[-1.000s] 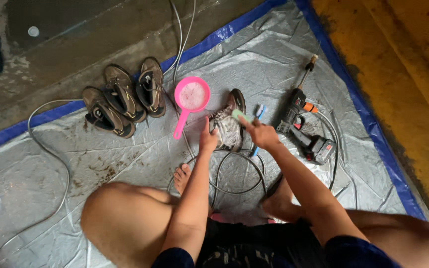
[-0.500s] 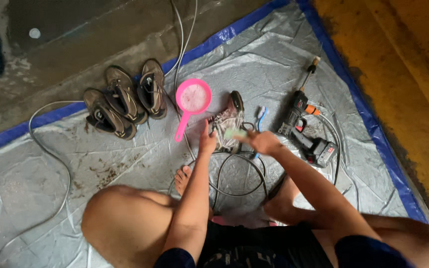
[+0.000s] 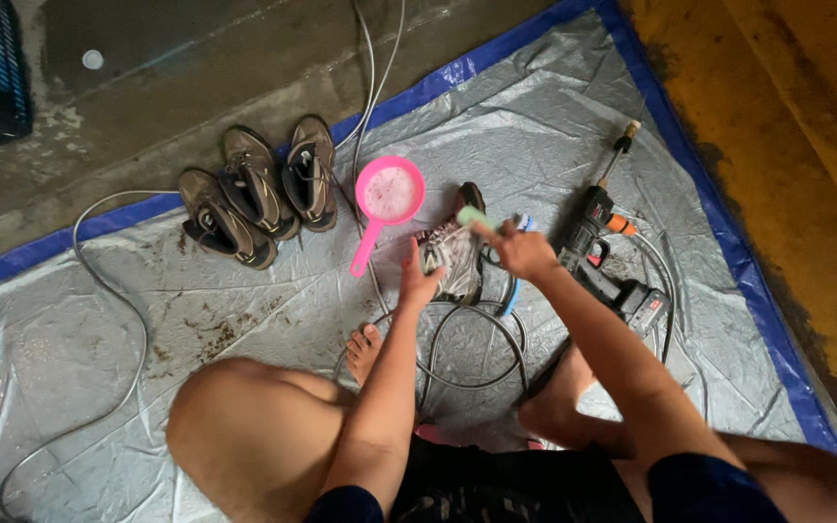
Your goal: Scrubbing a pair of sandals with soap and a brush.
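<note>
I am seeing my left hand [image 3: 420, 283] gripping the wet shoe [image 3: 452, 254], my right hand [image 3: 523, 250] closed around a brush [image 3: 475, 217]; the shoe is possibly slipping because of hard scrubbing.

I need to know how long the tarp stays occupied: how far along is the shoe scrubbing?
In hand: the left hand steadies one soapy shoe while the right hand works a brush over it. Left: three brown shoes sit at the tarp edge. Whether any is already cleaned cannot be told. The pink scoop and spray gun lie alongside.
</note>
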